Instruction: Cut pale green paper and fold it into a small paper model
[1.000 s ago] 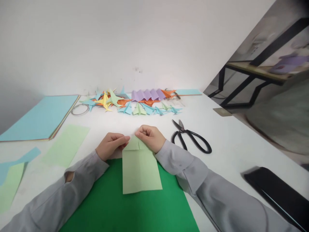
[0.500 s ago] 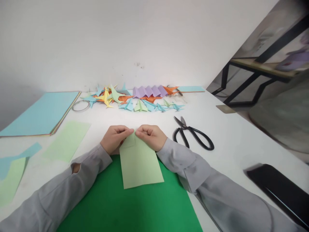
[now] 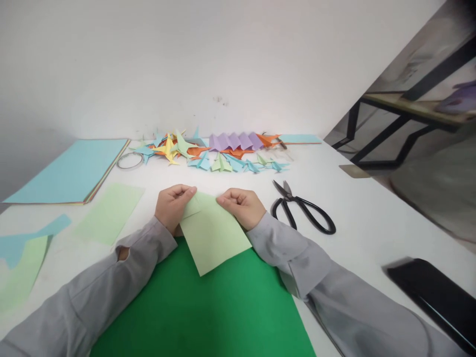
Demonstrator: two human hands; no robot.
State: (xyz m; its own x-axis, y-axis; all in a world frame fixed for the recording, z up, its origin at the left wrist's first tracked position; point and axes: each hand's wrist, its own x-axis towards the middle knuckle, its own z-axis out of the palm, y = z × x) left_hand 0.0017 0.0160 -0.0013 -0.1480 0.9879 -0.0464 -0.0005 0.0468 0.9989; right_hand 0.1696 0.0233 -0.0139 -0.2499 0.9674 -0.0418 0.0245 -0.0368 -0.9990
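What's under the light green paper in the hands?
A dark green sheet shows under the near part of the light green paper, with the white table beyond. Anything right beneath the paper is covered.

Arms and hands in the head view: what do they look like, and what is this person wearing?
The left hand and right hand are bare: no gloves, no rings or watch showing. Both arms wear long, loose grey sleeves ending in cuffs; the left sleeve has a small open slit above its cuff.
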